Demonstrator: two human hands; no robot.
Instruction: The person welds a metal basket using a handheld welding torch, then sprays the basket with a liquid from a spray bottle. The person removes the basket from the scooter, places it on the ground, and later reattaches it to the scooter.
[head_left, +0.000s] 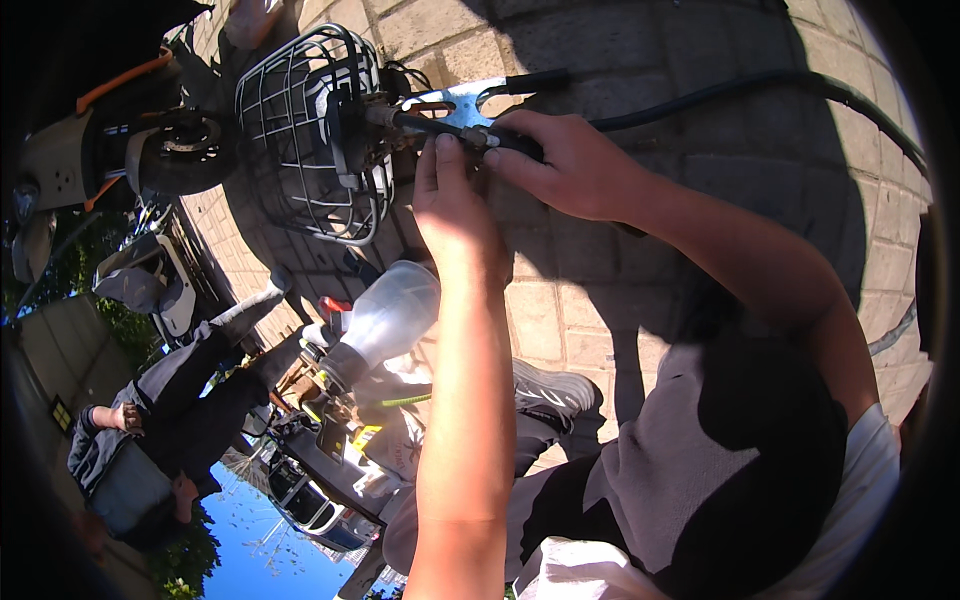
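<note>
My left hand (452, 205) is closed, its thumb and fingertips pinching at a metal fitting (478, 136) on a dark tube (425, 124). From the right, my right hand (575, 165) grips a black sleeve-like end (518, 145) of the same piece, its thumb close to the fitting. Just beyond my fingers lies a flat, light blue and silver metal part (462, 104) with a black grip (538, 81). My fingers partly hide the joint between the pieces. Left of my hands is a grey wire basket (310, 130).
A black hose (720, 96) runs off to the right over the paving (640, 50). Beside my left forearm stands a translucent bottle (395, 308) with a dark neck, near a white bag (400, 445). A wheel (185, 155) and another person (150, 440) are at the left.
</note>
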